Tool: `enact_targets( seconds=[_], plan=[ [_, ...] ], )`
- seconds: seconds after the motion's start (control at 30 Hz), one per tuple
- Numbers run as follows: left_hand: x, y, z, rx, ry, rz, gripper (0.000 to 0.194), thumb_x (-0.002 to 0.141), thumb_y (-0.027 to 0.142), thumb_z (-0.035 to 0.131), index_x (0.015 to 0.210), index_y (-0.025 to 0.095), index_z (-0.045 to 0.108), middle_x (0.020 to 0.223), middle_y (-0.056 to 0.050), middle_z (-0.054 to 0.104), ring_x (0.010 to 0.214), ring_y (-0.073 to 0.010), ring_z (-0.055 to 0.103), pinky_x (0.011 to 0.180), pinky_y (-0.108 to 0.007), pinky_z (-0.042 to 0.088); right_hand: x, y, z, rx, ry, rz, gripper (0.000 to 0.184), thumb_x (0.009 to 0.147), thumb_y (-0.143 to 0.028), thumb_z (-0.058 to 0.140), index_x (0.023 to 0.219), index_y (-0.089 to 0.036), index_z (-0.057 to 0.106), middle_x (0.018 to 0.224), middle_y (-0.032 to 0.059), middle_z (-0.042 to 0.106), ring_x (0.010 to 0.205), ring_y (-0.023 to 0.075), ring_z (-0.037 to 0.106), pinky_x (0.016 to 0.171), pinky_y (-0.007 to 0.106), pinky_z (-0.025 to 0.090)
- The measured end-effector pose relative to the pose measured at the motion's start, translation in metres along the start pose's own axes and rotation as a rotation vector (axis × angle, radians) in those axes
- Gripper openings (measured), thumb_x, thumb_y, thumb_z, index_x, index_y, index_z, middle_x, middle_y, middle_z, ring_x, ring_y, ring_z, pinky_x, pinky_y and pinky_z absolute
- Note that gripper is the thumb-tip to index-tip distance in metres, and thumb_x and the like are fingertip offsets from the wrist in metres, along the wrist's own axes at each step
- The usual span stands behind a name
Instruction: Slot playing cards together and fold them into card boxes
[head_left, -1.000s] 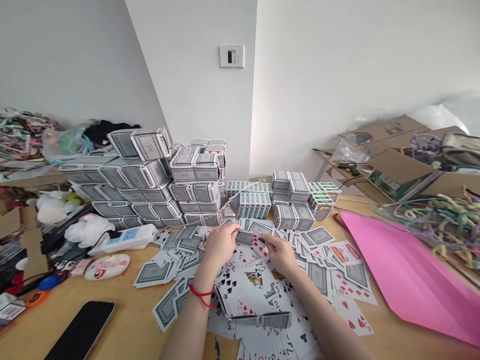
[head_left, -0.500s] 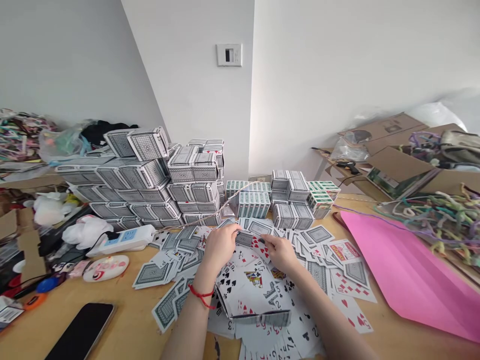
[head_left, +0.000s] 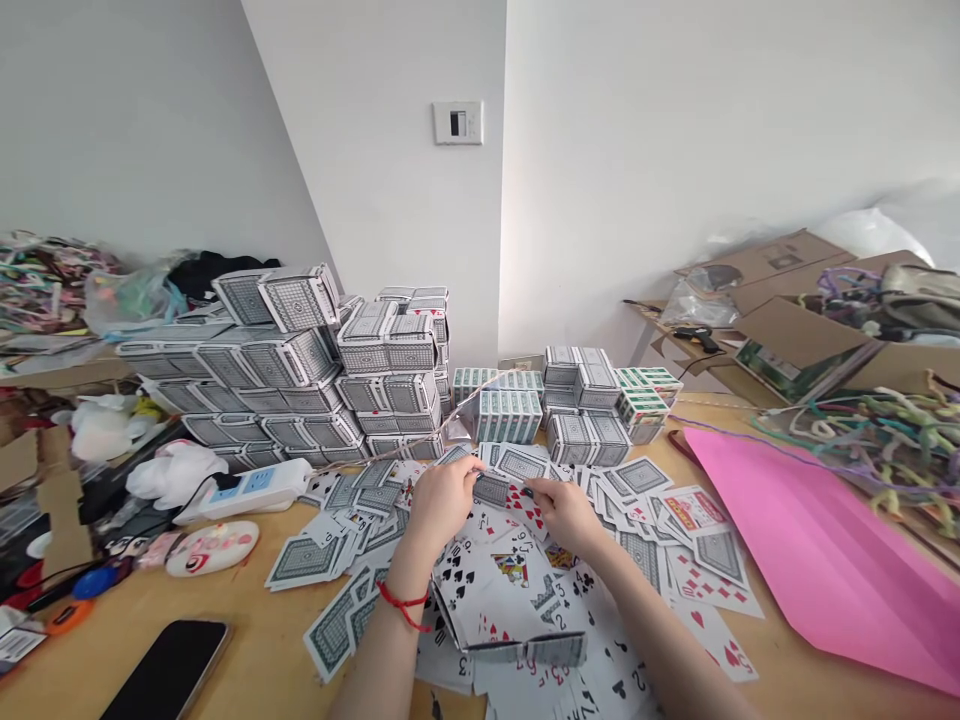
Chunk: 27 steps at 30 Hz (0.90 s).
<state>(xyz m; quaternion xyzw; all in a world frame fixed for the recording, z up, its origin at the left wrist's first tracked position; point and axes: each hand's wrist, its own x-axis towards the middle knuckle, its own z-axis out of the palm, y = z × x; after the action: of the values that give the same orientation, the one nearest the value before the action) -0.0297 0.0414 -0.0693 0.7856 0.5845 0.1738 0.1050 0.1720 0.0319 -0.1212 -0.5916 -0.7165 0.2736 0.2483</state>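
Note:
In the head view, my left hand point(head_left: 450, 500) is closed, with thumb and fingers pinching the left end of a grey-backed playing card point(head_left: 491, 490). My right hand point(head_left: 564, 512) pinches the right side of a hearts playing card point(head_left: 523, 505) beside it. Both cards stand at the far edge of a panel made of joined playing cards point(head_left: 499, 590), which lies between my forearms. Along the panel's near edge, a folded card strip point(head_left: 555, 648) stands up. My fingertips partly hide the card ends.
Loose playing cards point(head_left: 304, 555) spread around the panel. Stacked card-built blocks point(head_left: 300, 355) rise behind, with green-and-white card boxes point(head_left: 510, 415) to their right. A phone point(head_left: 165, 668), a mouse point(head_left: 214, 548) and a power strip point(head_left: 259, 488) lie left. Pink paper point(head_left: 817, 550) lies right.
The whole scene sits slightly lower in the picture, as the camera has tilted up a little. Both hands keep their pinch at the panel's far edge, with only slight finger movement.

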Motion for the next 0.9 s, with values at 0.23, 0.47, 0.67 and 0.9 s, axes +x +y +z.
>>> enact_targets(
  seconds=[0.23, 0.47, 0.67, 0.9],
  plan=[
    [-0.001, 0.002, -0.004, -0.009, -0.018, 0.007, 0.027, 0.086, 0.021, 0.039, 0.097, 0.027, 0.063, 0.067, 0.000, 0.066, 0.060, -0.0171, 0.059, 0.050, -0.024, 0.032, -0.002, 0.000, 0.000, 0.011, -0.028, -0.014, 0.042, 0.076, -0.012, 0.035, 0.104, -0.013, 0.066, 0.055, 0.0041, 0.061, 0.042, 0.0121, 0.043, 0.044, 0.022, 0.031],
    [0.000, -0.002, -0.001, -0.010, -0.024, 0.029, 0.029, 0.086, 0.023, 0.038, 0.098, 0.028, 0.064, 0.068, -0.001, 0.067, 0.061, -0.0175, 0.060, 0.053, -0.025, 0.035, -0.002, -0.003, -0.004, -0.010, -0.057, -0.062, 0.039, 0.078, -0.012, 0.033, 0.103, -0.013, 0.064, 0.048, 0.0002, 0.051, 0.039, 0.0105, 0.034, 0.042, 0.022, 0.024],
    [-0.001, 0.005, -0.004, -0.049, -0.063, 0.021, 0.025, 0.084, 0.023, 0.045, 0.096, 0.029, 0.066, 0.078, -0.001, 0.070, 0.069, -0.0173, 0.062, 0.062, -0.025, 0.039, -0.004, -0.009, -0.007, -0.039, -0.065, -0.114, 0.030, 0.079, -0.014, 0.036, 0.088, -0.017, 0.064, 0.045, -0.0022, 0.046, 0.039, 0.0105, 0.035, 0.044, 0.022, 0.025],
    [0.000, 0.002, -0.001, -0.065, -0.023, -0.018, 0.028, 0.085, 0.024, 0.042, 0.101, 0.028, 0.064, 0.074, -0.001, 0.070, 0.065, -0.0171, 0.061, 0.056, -0.024, 0.037, -0.005, -0.006, 0.000, 0.115, 0.033, -0.126, 0.021, 0.083, -0.029, 0.039, 0.073, -0.019, 0.054, 0.053, -0.0015, 0.050, 0.044, 0.0118, 0.042, 0.045, 0.022, 0.030]
  ],
)
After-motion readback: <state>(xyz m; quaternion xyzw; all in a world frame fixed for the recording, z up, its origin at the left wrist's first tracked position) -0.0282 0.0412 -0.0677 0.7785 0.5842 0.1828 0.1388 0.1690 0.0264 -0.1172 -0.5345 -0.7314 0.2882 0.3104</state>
